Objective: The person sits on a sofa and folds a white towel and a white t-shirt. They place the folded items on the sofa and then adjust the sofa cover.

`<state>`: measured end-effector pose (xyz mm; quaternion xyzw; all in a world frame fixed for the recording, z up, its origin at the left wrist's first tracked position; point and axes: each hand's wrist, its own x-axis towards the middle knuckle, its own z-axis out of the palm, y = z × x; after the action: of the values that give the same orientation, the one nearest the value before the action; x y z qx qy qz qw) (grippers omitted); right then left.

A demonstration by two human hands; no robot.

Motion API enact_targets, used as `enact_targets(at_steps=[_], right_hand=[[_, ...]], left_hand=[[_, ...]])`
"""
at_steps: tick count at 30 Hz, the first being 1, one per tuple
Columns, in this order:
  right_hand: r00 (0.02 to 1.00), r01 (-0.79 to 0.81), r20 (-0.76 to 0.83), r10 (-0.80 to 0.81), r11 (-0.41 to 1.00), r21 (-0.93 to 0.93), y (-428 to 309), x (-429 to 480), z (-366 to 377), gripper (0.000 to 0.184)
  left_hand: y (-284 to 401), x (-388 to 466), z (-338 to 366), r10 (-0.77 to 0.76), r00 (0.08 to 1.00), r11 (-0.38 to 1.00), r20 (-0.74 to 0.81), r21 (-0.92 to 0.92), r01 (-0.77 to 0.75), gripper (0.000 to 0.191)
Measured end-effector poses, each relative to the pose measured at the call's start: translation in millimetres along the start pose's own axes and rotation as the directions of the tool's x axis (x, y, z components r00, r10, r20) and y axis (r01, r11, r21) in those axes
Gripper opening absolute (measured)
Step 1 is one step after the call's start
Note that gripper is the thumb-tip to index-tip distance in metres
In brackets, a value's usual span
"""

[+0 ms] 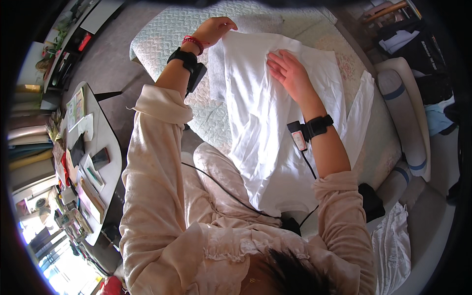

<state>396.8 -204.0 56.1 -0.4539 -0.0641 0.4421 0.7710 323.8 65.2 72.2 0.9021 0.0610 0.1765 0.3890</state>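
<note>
A white long-sleeved shirt (254, 96) lies spread before me, its neckline towards my lap and one sleeve (359, 107) stretched out on the right. At the shirt's far left corner, my left hand (217, 30) has its fingers curled together at the edge of the cloth; the fingertips are partly hidden. My right hand (289, 72) rests palm down on the upper middle of the shirt, fingers slightly apart, with creases running from beneath them. A grey cloth (217, 70) shows under the shirt's left side and beyond its far edge.
Beneath the cloths is a quilted floral cover (199, 92). A white table (110, 147) on the left bears papers, books and a phone (100, 158). Grey cushioned armrests (402, 118) and a crumpled white satiny cloth (392, 243) are on the right. A black cable (221, 188) crosses my lap.
</note>
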Motion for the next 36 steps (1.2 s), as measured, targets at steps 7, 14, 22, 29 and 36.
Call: enact_targets(at_steps=[7,14,22,29,36], right_hand=[[0.999,0.053,0.003,-0.053,0.998,-0.040,-2.9,-8.1,-2.8,0.044],[0.941,0.084,-0.307,-0.140,0.978,-0.189,6.5,-5.4,-26.6,0.039],[0.915,-0.008,-0.390,-0.101,0.963,-0.268,11.7,17.3,-44.0,0.030],[0.839,0.203,-0.464,-0.285,0.954,-0.218,6.7,25.2,-55.1,0.012],[0.819,0.175,-0.475,-0.321,0.929,-0.326,11.0,3.5,-110.4,0.026]], left_hand=[[37.0,5.4,4.2,0.075,0.989,0.977,-0.131,-0.189,-0.099,0.025],[35.9,-0.9,7.5,0.201,0.979,0.791,0.036,0.583,-0.184,0.019],[74.2,-136.7,94.5,-0.154,0.986,0.960,0.069,0.248,0.133,0.034],[84.8,-247.1,124.1,-0.352,0.893,0.928,0.279,0.233,0.292,0.038],[88.2,-275.9,115.2,-0.512,0.839,0.858,0.185,0.062,0.510,0.033]])
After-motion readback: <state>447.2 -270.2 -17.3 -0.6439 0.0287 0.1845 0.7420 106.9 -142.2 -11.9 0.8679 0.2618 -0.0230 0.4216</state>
